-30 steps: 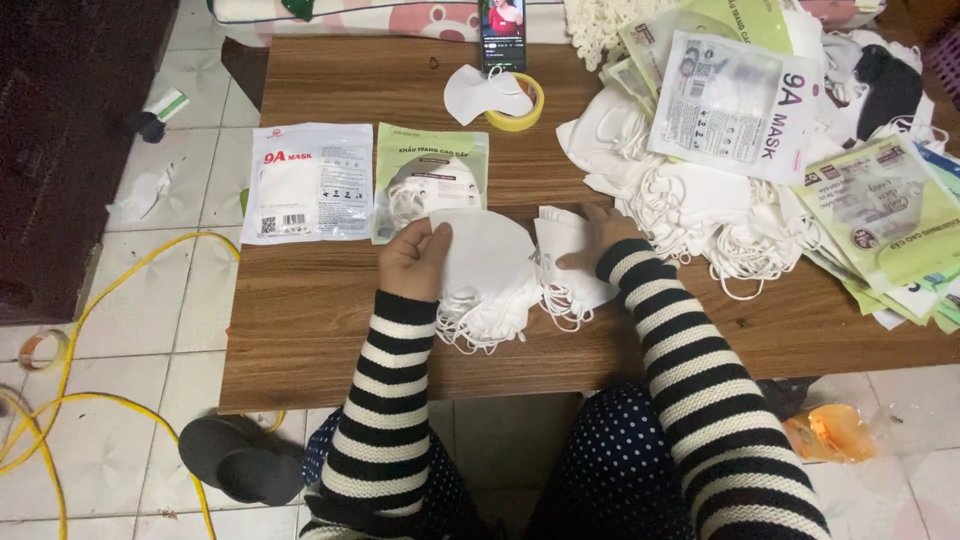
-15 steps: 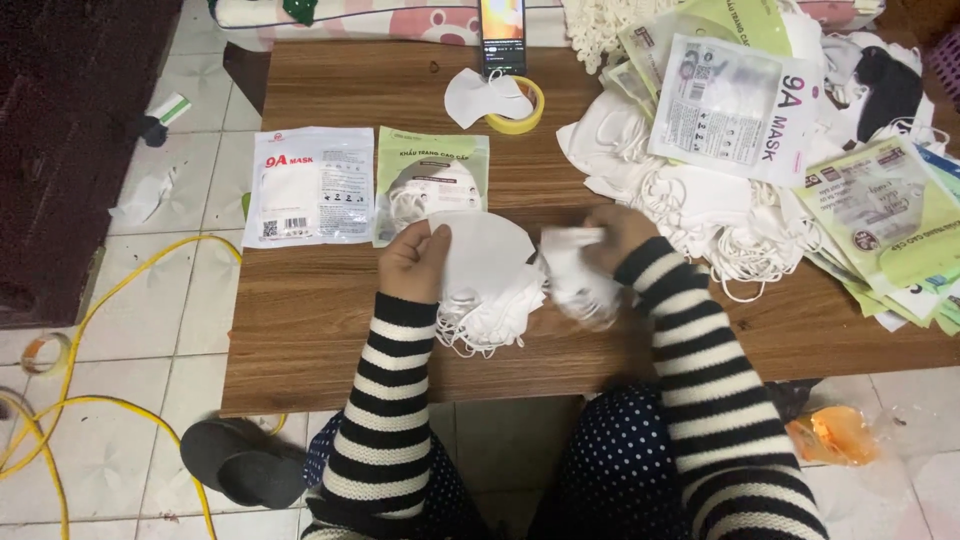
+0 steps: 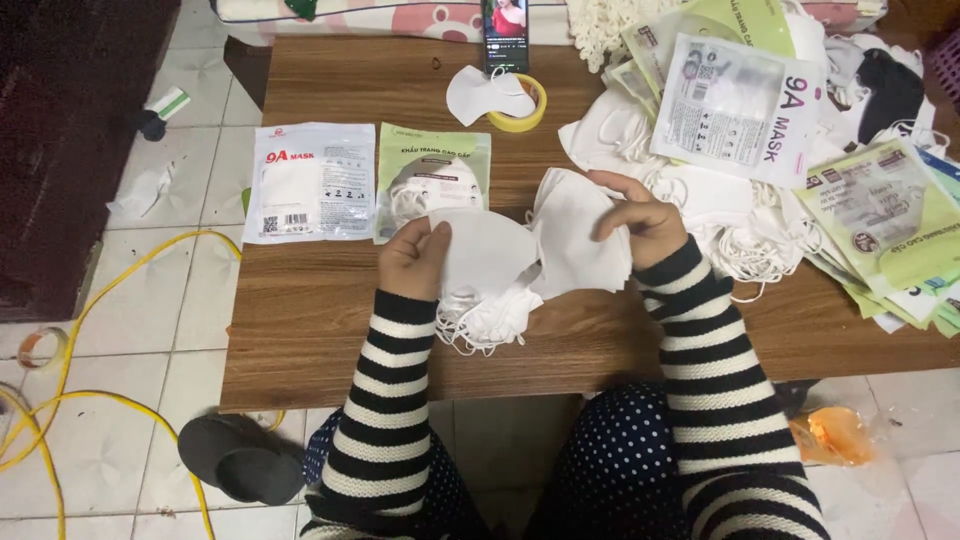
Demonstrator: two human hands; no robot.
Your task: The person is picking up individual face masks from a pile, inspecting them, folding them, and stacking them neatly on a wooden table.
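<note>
Head view: at a low wooden counter (image 3: 330, 330), a seated person in striped sleeves works with folded white face masks. Left hand (image 3: 412, 262) has its grip closed on the edge of a white mask (image 3: 490, 250), pressing it onto a small stack of white masks (image 3: 490, 310) whose ear loops spill toward the counter's front edge. Right hand (image 3: 640, 218) has its fingers pinched shut on a second white mask (image 3: 575, 235), raised just beside the first and overlapping it. Behind the left hand lie two sealed packets side by side, a white mask packet (image 3: 310, 182) and a green mask packet (image 3: 435, 175). Farther back, a roll of yellow tape (image 3: 528, 105) carries a loose mask and stands before a propped phone (image 3: 506, 30). To the right, a heap of loose masks (image 3: 700, 190) and a large white packet (image 3: 740, 110) crowd the counter, with green packets (image 3: 885, 210) fanned at the far end. On the tiled floor, a yellow cable (image 3: 100, 300) curls near a dark slipper (image 3: 240, 460).
</note>
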